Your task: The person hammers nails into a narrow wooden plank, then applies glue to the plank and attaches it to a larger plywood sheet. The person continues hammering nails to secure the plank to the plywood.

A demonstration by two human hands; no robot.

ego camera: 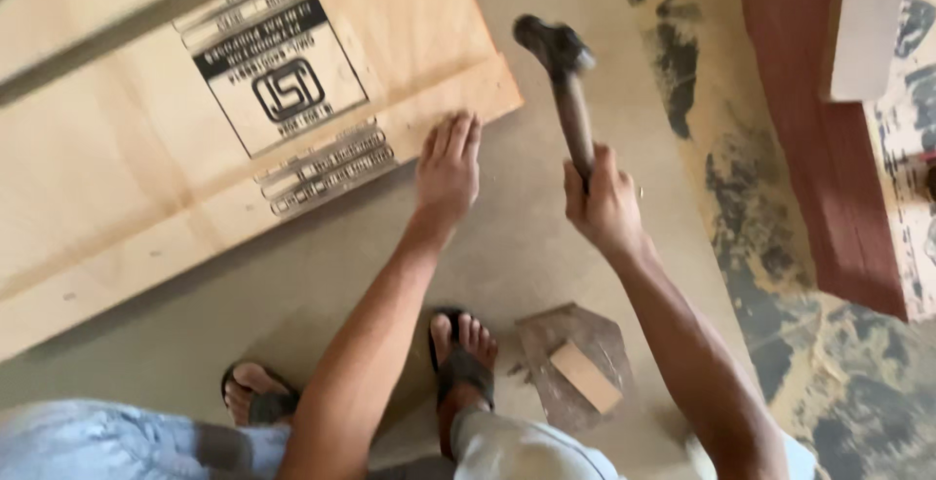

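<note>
Your right hand (pixel 606 202) is clenched on the hammer (pixel 565 90), handle pointing up-left, head raised right of your left hand (pixel 448 170), spread flat, perhaps steadying a nail, on the plywood edge strip (pixel 292 217).

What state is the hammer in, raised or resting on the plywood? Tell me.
Raised. The right hand grips the handle, and the hammer head hangs above the floor beside the plywood, touching nothing.

Carpentry workshop, plywood sheet (pixel 195 129) on dusty paint-stained floor (pixel 780 246), hammer (pixel 565 90), wood offcuts (pixel 583 375)
</note>
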